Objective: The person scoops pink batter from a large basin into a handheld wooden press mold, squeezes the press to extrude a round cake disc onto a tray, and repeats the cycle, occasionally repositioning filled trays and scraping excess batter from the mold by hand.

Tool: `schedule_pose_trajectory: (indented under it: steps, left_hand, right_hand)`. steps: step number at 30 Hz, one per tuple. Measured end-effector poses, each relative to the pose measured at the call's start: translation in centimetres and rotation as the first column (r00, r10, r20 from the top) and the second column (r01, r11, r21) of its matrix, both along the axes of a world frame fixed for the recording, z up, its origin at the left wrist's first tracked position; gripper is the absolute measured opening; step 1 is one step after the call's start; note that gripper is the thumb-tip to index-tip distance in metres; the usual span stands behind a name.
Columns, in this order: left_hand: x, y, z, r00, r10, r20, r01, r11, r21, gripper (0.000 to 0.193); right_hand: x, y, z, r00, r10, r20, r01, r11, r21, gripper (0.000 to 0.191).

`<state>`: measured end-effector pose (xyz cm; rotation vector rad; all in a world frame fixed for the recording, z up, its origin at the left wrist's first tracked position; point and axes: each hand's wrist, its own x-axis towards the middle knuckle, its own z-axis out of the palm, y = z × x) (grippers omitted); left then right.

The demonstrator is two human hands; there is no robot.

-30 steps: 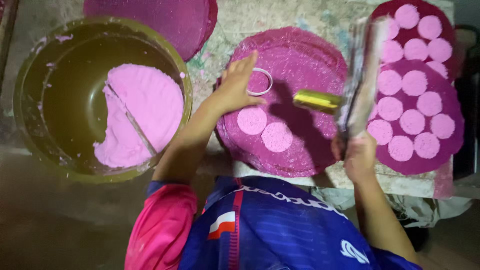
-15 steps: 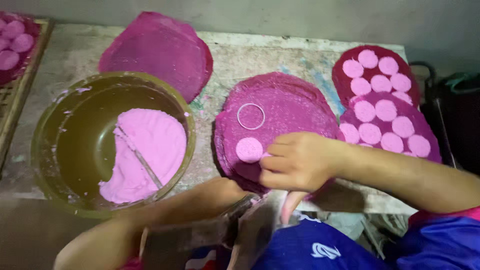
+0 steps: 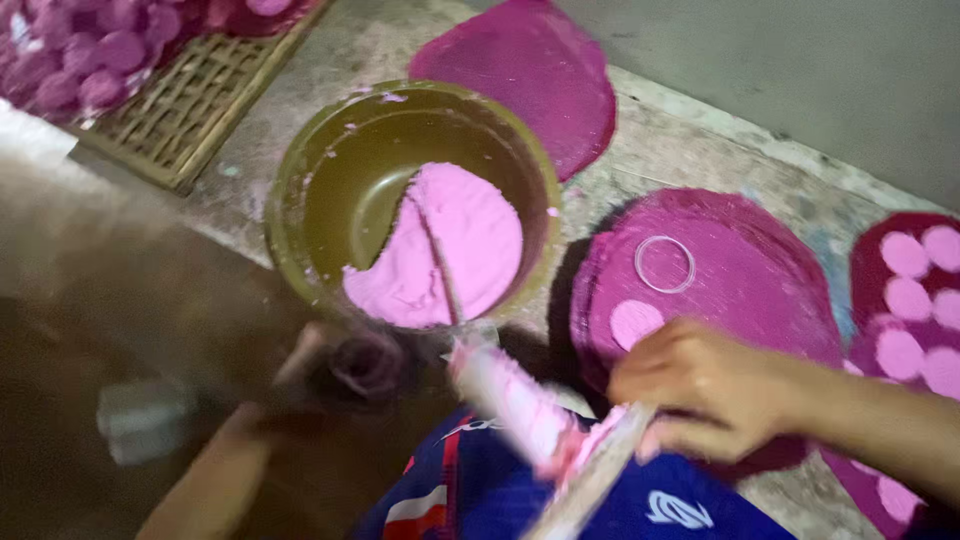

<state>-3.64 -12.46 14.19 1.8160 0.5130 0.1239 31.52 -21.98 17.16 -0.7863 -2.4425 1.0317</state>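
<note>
My right hand [image 3: 700,385] is closed on a flat tool [image 3: 560,440] smeared with pink batter, held low over the near edge of a round magenta mat [image 3: 760,290]. That mat carries a thin ring [image 3: 664,263] and one pale pink disc [image 3: 636,322]. My left hand [image 3: 345,365] is blurred, just in front of a wide olive bowl [image 3: 320,180]; its grip cannot be made out. The bowl holds pink batter [image 3: 450,240] with a thin stick [image 3: 440,270] standing in it.
Another magenta mat [image 3: 530,70] lies beyond the bowl. A mat at the right edge [image 3: 870,260] carries several pink discs [image 3: 905,300]. A woven tray [image 3: 200,95] at the top left holds more pink discs [image 3: 80,50]. The worktop is rough grey stone [image 3: 700,140].
The view has swung left and closer, bringing the bowl to the centre. My right hand has come off the mat toward me with the batter-coated tool. My left arm has dropped low left.
</note>
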Motion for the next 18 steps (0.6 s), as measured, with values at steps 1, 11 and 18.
schedule_pose_trajectory:
  steps: [1, 11, 18]
  left_hand:
    - [-0.7, 0.4, -0.3, 0.998, 0.040, 0.056, -0.038, 0.999, -0.021, 0.011]
    - [-1.5, 5.4, -12.5, 0.716, 0.598, 0.360, -0.607, 0.788, -0.101, 0.008]
    - [-1.2, 13.8, -23.0, 0.384, 0.770, 0.509, -0.889, 0.457, -0.022, 0.007]
  right_hand:
    - [0.4, 1.7, 0.9, 0.986, -0.098, 0.135, 0.058, 0.960, 0.274, 0.030]
    - [-5.2, 15.5, -5.8, 0.816, -0.571, -0.087, 0.331, 0.339, 0.881, 0.046]
    - [-8.3, 20.6, -20.2, 0.692, -0.443, 0.571, 0.551, 0.834, -0.020, 0.045]
